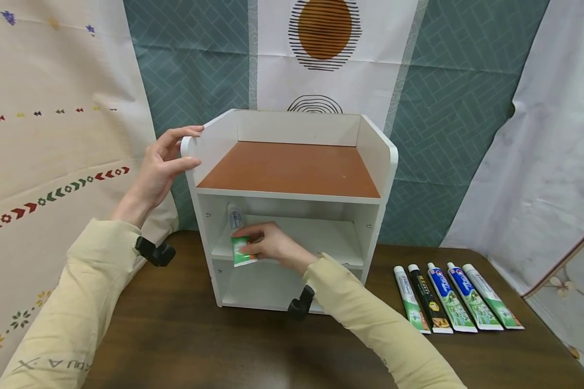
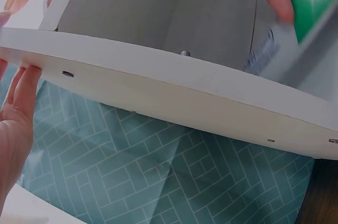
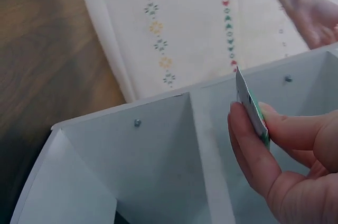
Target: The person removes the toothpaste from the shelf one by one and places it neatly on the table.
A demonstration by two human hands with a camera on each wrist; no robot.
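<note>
A white-and-green toothpaste tube (image 1: 241, 249) is pinched between the thumb and fingers of my right hand (image 1: 272, 241). Its cap end points into the left part of the middle compartment of a small white shelf (image 1: 289, 194). In the right wrist view the tube (image 3: 252, 109) shows edge-on, its flat end between the thumb and fingers. My left hand (image 1: 157, 167) grips the top of the shelf's left side panel, with the thumb inside and fingers over the edge. In the left wrist view, fingertips of the left hand (image 2: 18, 102) touch the panel's outer face.
Several toothpaste tubes (image 1: 459, 297) lie in a row on the dark wooden table (image 1: 199, 346), right of the shelf. The shelf has a brown top board (image 1: 292, 170) and a lower compartment (image 1: 258, 286). A green patterned cloth (image 1: 467, 135) hangs behind it.
</note>
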